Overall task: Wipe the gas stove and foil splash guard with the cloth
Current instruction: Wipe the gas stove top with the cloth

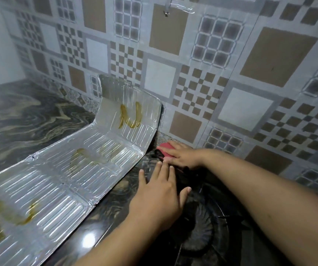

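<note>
Head view, and we're looking down over both forearms onto a dark gas stove (202,217). Our right hand (183,155) reaches to the far corner by the tiled wall (250,64), lying flat with fingers (170,154) straight and spread a little, pressing on a red cloth (164,148) at the back edge of the stove. Only a small red corner of that cloth peeks out past the fingertips. Our left hand (158,198) lies palm down just in front, fingers straight and slightly apart, thumb out to the right, resting on the stove top and holding nothing; its fingertips sit just beside the right hand.

Left of the hands, the foil splash guard (62,179) lies mostly flat across the marbled worktop (19,116), its far panel bent upright against the wall. Yellowish-brown greasy smears show on it in three spots: on the upright panel (130,117), on the middle section (81,160), and on the near section (6,217). The guard's right edge runs close alongside the stove. A clear hook (166,8) hangs high on the wall.
</note>
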